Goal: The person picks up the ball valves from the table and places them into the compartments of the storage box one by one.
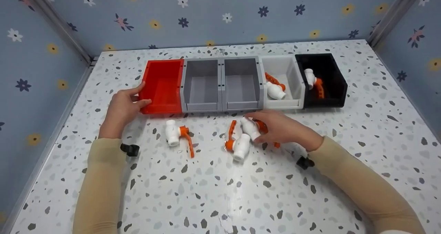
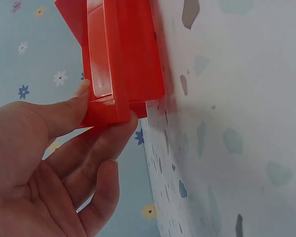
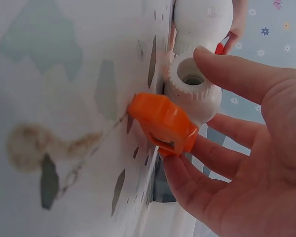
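My left hand [image 1: 122, 106] pinches the left wall of the red bin [image 1: 162, 85]; in the left wrist view the thumb and fingers lie on either side of the bin's corner. My right hand [image 1: 284, 129] grips a white ball valve [image 1: 250, 128] with an orange handle, low over the table. In the right wrist view, the thumb touches the valve's open end [image 3: 191, 74] and the fingers reach round by its orange handle [image 3: 163, 121]. A second ball valve [image 1: 242, 148] lies close against it. Another ball valve [image 1: 172, 134] lies in front of the red bin.
Right of the red bin stand two grey bins [image 1: 203, 106], a white bin [image 1: 296, 104] and a black bin [image 1: 339, 89], all in one row. One ball valve [image 1: 276, 91] lies in the white bin, another [image 1: 310, 78] in the black. Flowered panels [image 1: 220, 17] border the speckled table [image 1: 193, 199].
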A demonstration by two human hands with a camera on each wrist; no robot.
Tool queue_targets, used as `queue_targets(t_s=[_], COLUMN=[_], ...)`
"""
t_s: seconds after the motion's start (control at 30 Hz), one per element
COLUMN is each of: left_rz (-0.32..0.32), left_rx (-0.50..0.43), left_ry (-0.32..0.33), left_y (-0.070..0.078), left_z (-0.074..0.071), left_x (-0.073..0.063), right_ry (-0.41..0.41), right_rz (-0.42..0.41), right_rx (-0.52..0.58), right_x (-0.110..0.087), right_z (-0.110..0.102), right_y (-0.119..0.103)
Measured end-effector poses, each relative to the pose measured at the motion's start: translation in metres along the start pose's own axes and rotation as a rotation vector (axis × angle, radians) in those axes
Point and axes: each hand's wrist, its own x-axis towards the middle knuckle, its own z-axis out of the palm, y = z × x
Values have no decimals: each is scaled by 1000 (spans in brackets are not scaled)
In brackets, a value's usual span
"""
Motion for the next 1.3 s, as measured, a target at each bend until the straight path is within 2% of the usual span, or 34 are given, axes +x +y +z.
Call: queue_targets(t_s=[0.27, 0.5, 0.9, 1.3], left_rz=[5, -1, 4, -9], left_rx=[36, 12, 7, 5], left_ry=[12, 10, 5, 10], left_y=[1, 1, 0, 1], left_z=[1, 0, 0, 1], left_x=[0, 0, -1, 0], right_ry=[-9, -3, 25, 111], right_rz=[8, 54, 54, -15], right_rx=[16, 53, 89, 132], right_x=[2, 4, 3, 1], right_z=[-1, -2, -3, -9], right_y=[-2, -3, 2, 2])
